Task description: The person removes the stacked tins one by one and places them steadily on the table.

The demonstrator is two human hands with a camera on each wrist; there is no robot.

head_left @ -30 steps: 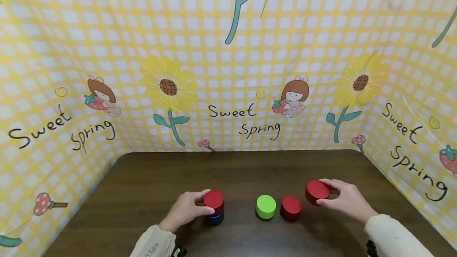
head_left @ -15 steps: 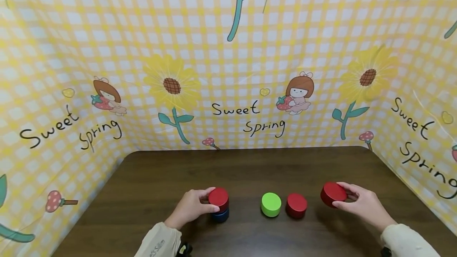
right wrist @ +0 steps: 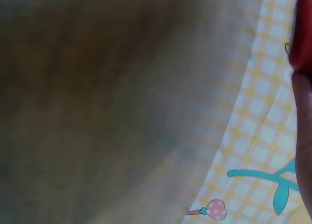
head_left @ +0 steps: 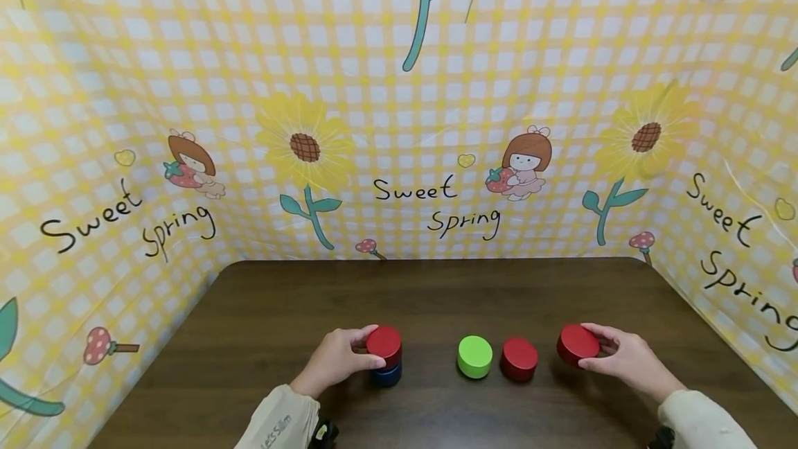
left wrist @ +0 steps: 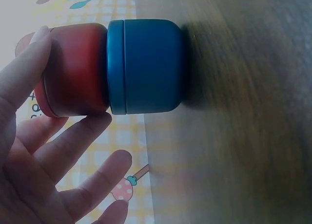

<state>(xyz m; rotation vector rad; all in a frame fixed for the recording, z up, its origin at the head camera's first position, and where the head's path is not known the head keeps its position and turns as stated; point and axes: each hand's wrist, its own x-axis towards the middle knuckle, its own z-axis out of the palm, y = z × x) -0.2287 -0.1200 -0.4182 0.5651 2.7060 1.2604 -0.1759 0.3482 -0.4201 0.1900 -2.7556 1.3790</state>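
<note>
On the dark wooden table (head_left: 436, 296) my left hand (head_left: 339, 359) grips a red round tin (head_left: 384, 342) that sits on top of a blue round tin (head_left: 386, 373). The left wrist view shows the same red tin (left wrist: 73, 70) on the blue tin (left wrist: 146, 65), with fingers (left wrist: 73, 141) curled round the red one. My right hand (head_left: 623, 357) holds another red tin (head_left: 577, 344), tilted, at the right; only its edge (right wrist: 302, 34) shows in the right wrist view. Between the hands stand a green tin (head_left: 474, 356) and a third red tin (head_left: 519, 358), side by side.
A yellow checked cloth backdrop (head_left: 399, 123) with sunflowers and "Sweet Spring" lettering walls in the table at the back and both sides. Bare tabletop lies behind the tins.
My right hand with its tilted red tin has come down and to the right, closer to the table. The left hand stays on the red-on-blue stack. The head view shifted slightly.
</note>
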